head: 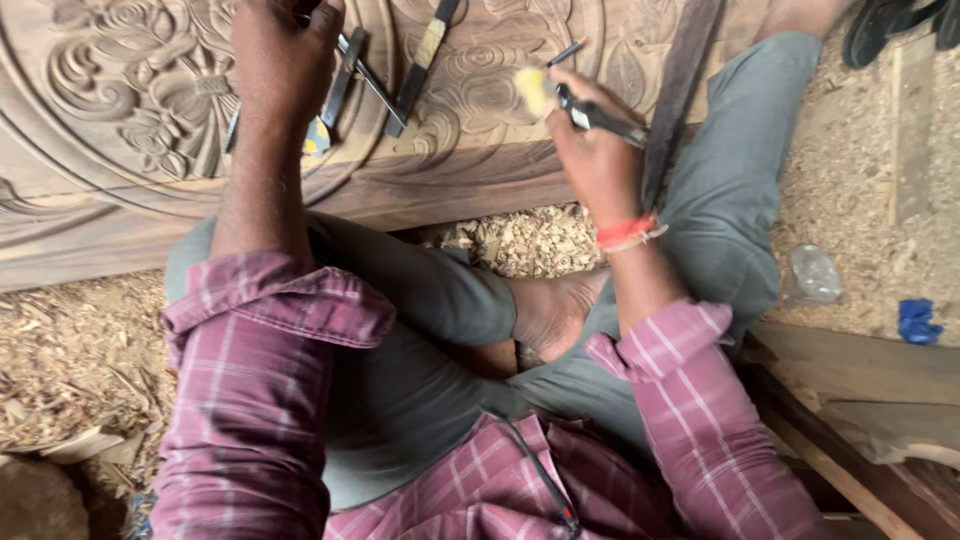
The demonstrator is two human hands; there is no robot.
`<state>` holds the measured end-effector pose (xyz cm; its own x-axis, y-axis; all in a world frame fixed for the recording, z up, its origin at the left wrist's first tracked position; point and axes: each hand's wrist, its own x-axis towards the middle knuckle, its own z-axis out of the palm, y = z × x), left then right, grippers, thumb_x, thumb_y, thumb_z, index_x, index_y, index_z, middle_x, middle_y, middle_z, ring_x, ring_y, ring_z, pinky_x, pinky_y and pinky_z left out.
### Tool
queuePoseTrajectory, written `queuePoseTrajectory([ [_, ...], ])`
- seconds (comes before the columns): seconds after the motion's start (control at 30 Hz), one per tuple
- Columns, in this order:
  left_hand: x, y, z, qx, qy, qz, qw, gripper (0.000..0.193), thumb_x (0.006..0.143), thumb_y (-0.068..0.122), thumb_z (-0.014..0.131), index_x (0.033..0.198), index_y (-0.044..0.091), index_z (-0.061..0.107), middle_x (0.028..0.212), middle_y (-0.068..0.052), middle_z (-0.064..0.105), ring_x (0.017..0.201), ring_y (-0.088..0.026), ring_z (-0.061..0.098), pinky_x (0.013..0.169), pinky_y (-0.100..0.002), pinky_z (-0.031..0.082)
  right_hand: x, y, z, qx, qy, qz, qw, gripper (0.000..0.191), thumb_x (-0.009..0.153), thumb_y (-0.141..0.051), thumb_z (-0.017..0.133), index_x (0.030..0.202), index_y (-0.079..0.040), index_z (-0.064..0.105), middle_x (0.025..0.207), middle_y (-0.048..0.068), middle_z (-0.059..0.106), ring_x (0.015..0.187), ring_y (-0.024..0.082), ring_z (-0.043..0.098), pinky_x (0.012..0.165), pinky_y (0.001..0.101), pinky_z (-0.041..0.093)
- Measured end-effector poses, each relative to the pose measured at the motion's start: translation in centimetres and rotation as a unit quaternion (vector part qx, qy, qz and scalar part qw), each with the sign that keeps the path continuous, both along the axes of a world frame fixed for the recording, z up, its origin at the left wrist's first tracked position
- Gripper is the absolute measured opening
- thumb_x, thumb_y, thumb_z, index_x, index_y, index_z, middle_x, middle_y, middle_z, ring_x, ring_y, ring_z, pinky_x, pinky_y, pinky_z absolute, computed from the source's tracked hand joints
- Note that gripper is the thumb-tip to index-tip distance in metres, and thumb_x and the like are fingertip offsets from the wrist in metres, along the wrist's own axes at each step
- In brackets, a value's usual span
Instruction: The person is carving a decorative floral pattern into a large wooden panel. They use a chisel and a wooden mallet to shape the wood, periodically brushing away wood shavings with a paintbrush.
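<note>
A large carved wooden panel [120,110] with floral relief lies across the top of the view. My left hand [283,60] rests on it, fingers curled among several metal chisels [350,75]; whether it grips one is unclear. My right hand [590,150] is closed on a small brush with a dark handle [600,117], its pale yellow bristles [533,90] against the carving. A pencil [566,52] lies just above that hand. An orange thread band [627,231] circles the right wrist.
I sit cross-legged in grey trousers on a floor covered in wood shavings [70,350]. A long dark wooden strip [675,90] leans past my right hand. A clear plastic bottle [812,275], a blue scrap [916,320] and timber pieces [860,400] lie at right.
</note>
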<state>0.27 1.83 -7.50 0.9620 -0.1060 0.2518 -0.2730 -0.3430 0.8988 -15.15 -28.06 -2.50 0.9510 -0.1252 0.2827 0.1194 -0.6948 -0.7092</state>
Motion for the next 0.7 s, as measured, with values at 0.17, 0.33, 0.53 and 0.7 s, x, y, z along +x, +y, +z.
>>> queuePoseTrajectory([
  [0.17, -0.2, 0.1, -0.5, -0.003, 0.059, -0.011, 0.998, 0.010, 0.102, 0.011, 0.074, 0.103, 0.002, 0.077, 0.092, -0.007, 0.079, 0.079, -0.015, 0.075, 0.072, -0.029, 0.059, -2.7, 0.8, -2.0, -0.026, -0.012, 0.162, 0.986, 0.031, 0.095, -0.003, 0.076, 0.125, -0.006, 0.070, 0.116, 0.018, 0.074, 0.106, 0.029, 0.075, 0.090, 0.0386, 0.059],
  [0.33, -1.6, -0.5, 0.7, 0.031, 0.018, -0.026, 0.999, 0.010, 0.100, 0.005, 0.073, 0.107, 0.000, 0.077, 0.094, -0.009, 0.079, 0.081, -0.013, 0.075, 0.073, -0.028, 0.058, -3.3, -3.8, 0.2, -0.091, 0.015, -0.103, 0.990, 0.030, 0.099, -0.003, 0.070, 0.129, -0.007, 0.073, 0.109, 0.016, 0.077, 0.095, 0.026, 0.077, 0.082, 0.0351, 0.060],
  [0.53, -1.9, -2.0, 1.7, 0.053, 0.065, -0.045, 0.995, 0.012, 0.107, 0.012, 0.075, 0.111, 0.001, 0.077, 0.095, -0.008, 0.079, 0.080, -0.010, 0.073, 0.073, -0.026, 0.059, -5.8, -5.7, -0.1, 0.089, 0.072, 0.052, 0.992, 0.029, 0.100, -0.011, 0.072, 0.128, -0.004, 0.069, 0.113, 0.016, 0.074, 0.101, 0.029, 0.070, 0.087, 0.0344, 0.056],
  [0.7, -3.3, -1.9, 2.8, 0.178, 0.185, -0.147, 0.955, 0.034, 0.096, 0.020, 0.073, 0.130, 0.016, 0.073, 0.093, -0.010, 0.077, 0.076, -0.019, 0.070, 0.070, -0.037, 0.054, -6.2, -7.1, 0.1, -0.124, -0.035, -0.092, 0.987, 0.012, 0.107, -0.010, 0.070, 0.118, -0.006, 0.070, 0.106, 0.009, 0.071, 0.094, 0.024, 0.071, 0.088, 0.0355, 0.056],
])
